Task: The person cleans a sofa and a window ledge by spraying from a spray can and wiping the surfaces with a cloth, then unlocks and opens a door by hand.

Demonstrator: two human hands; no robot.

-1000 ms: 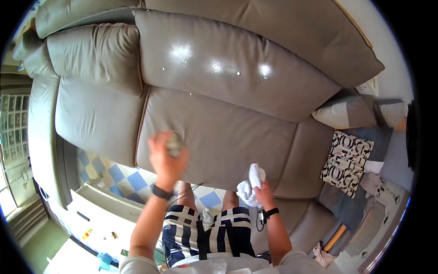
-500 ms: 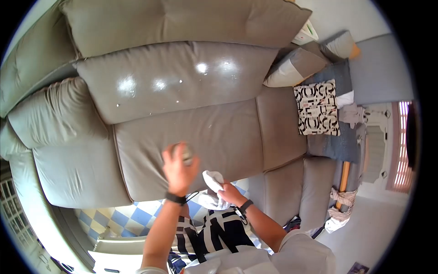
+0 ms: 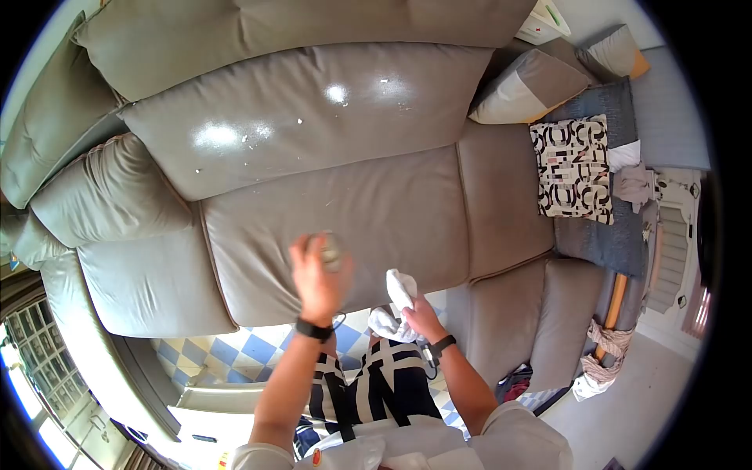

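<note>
My left hand is wrapped round a can-like object above the front of the sofa seat. Motion blurs it, and only its round, pale greenish end shows clearly. In my right hand is a bunched white cloth, one part sticking up and another hanging by my knees. White foamy patches and small white specks lie on the grey-brown backrest cushion, beyond both hands.
A patterned cushion and a grey-and-white cushion rest at the sofa's right end. A low white cabinet stands at lower left on a blue-and-white tiled floor. A wooden bar with cloth is at right.
The view has shifted, so the sofa sits differently in it. Both hands appear further right, still holding the can-like object and the cloth. The left-hand foam patches look more merged.
</note>
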